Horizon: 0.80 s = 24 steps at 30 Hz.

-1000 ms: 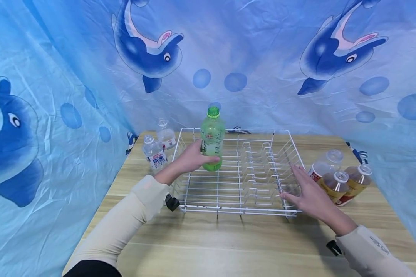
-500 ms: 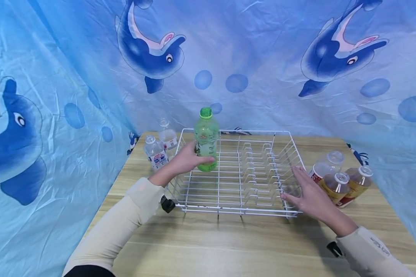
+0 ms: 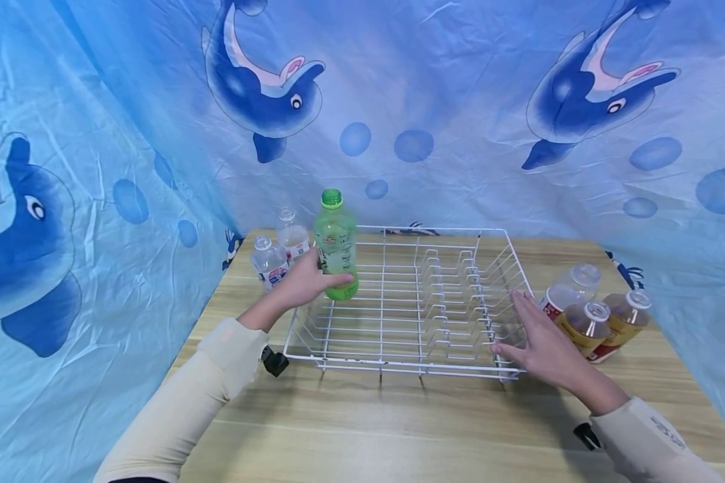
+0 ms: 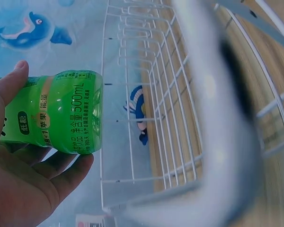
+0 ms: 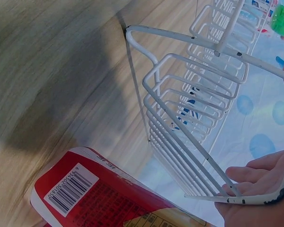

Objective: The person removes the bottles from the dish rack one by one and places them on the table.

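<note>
My left hand (image 3: pixel 305 280) grips a green plastic bottle (image 3: pixel 336 248) around its lower body, thumb across the front. The bottle is upright, has no cap, and overlaps the left side of a white wire dish rack (image 3: pixel 401 365) in the head view. In the left wrist view, the bottle's lower end (image 4: pixel 73 113) shows a printed 500 mL label, with fingers beneath it. My right hand (image 3: pixel 546 345) rests at the rack's right side, fingers extended over the rim and thumb spread apart. Its fingers (image 5: pixel 262 170) show beyond the rim wire in the right wrist view.
Left of the rack stand two clear bottles, one in front (image 3: pixel 268 261) and one behind (image 3: pixel 291 235), the front one partly hidden by my hand. On the right stand a clear bottle (image 3: pixel 570 288) and two yellow-labelled bottles (image 3: pixel 583 325). A blue dolphin-print curtain (image 3: pixel 459 181) surrounds the table (image 3: pixel 368 429).
My left hand has carried the green bottle leftward, from over the rack's left-middle part to its left side. The right hand has stayed at the rack's right side.
</note>
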Each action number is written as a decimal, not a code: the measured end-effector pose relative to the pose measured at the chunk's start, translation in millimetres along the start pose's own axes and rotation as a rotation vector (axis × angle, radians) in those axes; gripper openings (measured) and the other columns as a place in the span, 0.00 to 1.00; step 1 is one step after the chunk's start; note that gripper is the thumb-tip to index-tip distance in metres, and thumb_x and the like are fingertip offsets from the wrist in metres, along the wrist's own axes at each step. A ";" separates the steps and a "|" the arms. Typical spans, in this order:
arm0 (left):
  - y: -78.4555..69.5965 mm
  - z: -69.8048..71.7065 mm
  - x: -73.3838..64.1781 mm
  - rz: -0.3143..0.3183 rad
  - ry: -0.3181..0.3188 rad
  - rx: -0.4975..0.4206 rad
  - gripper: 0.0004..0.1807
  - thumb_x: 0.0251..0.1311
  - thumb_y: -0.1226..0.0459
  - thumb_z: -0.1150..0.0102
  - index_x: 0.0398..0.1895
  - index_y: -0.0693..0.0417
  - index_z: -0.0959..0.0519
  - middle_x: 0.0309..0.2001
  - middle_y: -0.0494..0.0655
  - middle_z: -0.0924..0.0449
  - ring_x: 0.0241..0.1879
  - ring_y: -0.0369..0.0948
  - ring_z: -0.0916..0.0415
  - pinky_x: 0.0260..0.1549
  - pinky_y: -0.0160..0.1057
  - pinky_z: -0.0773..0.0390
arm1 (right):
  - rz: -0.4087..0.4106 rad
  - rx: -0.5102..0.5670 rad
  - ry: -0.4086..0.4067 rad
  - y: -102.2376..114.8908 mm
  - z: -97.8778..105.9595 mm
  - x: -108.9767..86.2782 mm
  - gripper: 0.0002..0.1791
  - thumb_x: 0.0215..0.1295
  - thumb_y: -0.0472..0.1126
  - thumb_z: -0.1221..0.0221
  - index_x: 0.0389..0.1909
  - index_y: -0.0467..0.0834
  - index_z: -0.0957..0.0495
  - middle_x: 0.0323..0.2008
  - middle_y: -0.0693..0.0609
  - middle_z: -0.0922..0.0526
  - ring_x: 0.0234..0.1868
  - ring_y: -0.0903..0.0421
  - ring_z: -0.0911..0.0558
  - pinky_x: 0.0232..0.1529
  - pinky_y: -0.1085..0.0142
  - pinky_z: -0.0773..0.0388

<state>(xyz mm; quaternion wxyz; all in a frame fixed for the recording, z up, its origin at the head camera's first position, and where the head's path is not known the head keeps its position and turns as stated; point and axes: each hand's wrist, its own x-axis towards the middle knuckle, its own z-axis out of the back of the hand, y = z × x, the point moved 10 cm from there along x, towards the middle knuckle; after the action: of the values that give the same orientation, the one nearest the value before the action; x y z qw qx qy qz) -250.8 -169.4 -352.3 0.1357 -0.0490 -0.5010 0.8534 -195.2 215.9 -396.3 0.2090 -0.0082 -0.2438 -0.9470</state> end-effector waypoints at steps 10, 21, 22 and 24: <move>15.5 17.6 -11.8 0.014 -0.034 -0.038 0.40 0.57 0.50 0.27 0.71 0.45 0.34 0.59 0.52 0.22 0.57 0.51 0.22 0.56 0.56 0.23 | -0.007 -0.007 0.009 -1.6 -0.8 -2.9 0.63 0.60 0.58 0.30 0.78 0.30 0.58 0.76 0.28 0.54 0.77 0.30 0.56 0.71 0.33 0.53; 26.7 41.3 -32.7 0.006 -0.098 -0.053 0.36 0.58 0.55 0.27 0.67 0.51 0.33 0.56 0.55 0.21 0.53 0.52 0.20 0.53 0.54 0.20 | -0.011 0.046 -0.021 -5.5 1.9 -16.0 0.61 0.61 0.56 0.31 0.79 0.32 0.59 0.77 0.29 0.57 0.78 0.33 0.58 0.74 0.37 0.56; 28.0 43.6 -35.1 0.010 -0.105 -0.054 0.36 0.58 0.55 0.27 0.67 0.52 0.33 0.56 0.55 0.21 0.53 0.52 0.20 0.53 0.54 0.20 | -0.018 0.050 -0.022 -6.7 1.9 -17.5 0.61 0.61 0.55 0.30 0.79 0.32 0.60 0.77 0.29 0.57 0.78 0.33 0.57 0.74 0.37 0.57; 30.2 48.6 -40.1 0.019 -0.120 -0.055 0.38 0.59 0.55 0.27 0.68 0.52 0.34 0.57 0.56 0.22 0.54 0.53 0.21 0.54 0.54 0.21 | -0.023 0.061 -0.030 -8.4 2.6 -20.0 0.61 0.61 0.55 0.30 0.79 0.32 0.60 0.78 0.30 0.58 0.77 0.33 0.57 0.74 0.37 0.56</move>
<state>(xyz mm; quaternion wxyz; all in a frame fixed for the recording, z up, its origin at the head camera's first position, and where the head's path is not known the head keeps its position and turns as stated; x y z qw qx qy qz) -228.6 -235.5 -356.7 0.0958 -0.0063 -0.5310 0.8419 -180.5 231.6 -400.2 0.1943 -0.0134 -0.2757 -0.9413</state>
